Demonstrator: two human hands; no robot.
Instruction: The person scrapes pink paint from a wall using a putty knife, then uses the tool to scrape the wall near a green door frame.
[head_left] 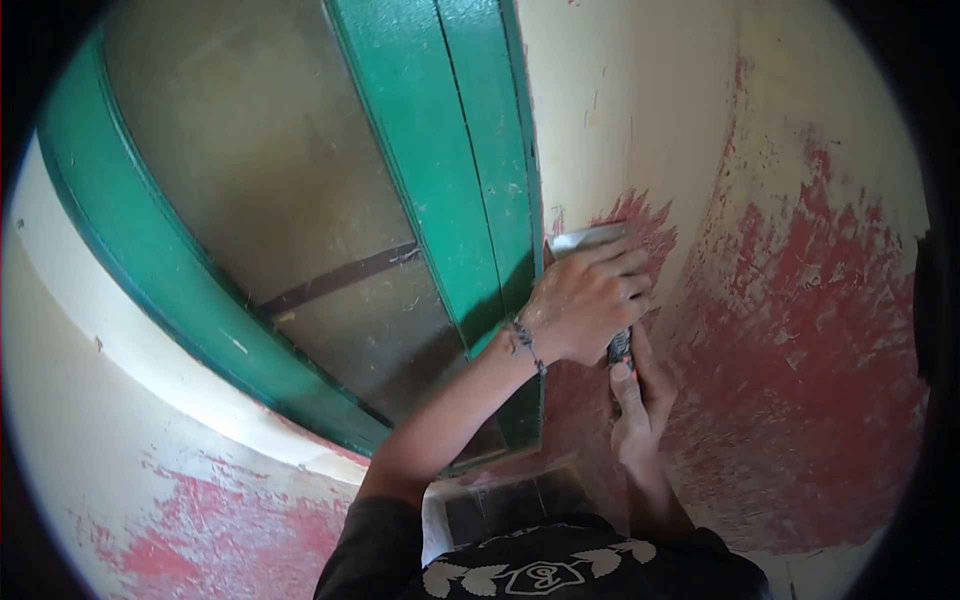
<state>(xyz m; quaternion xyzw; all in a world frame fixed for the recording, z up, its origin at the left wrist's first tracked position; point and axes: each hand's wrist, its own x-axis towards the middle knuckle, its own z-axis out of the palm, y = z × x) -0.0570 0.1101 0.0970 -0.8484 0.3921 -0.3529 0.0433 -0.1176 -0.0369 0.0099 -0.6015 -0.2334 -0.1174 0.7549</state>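
Observation:
A wide-bladed scraper [588, 237] lies against the wall [640, 120], its metal blade beside the green frame and at the edge of a jagged red patch. My left hand [588, 305], with a dark cord bracelet at the wrist, is closed over the scraper near its blade, covering much of it. Lower down, my right hand [645, 405] wraps the dark handle [621, 348], thumb along it. Cream coating covers the wall above the blade; red surface shows below and to the right.
To the left stands a green wooden frame [425, 130] around a brownish, dusty panel [260, 150] with a dark strip across it. More wall with red patches [240, 525] is at lower left. A dark object [924, 310] is at the far right edge.

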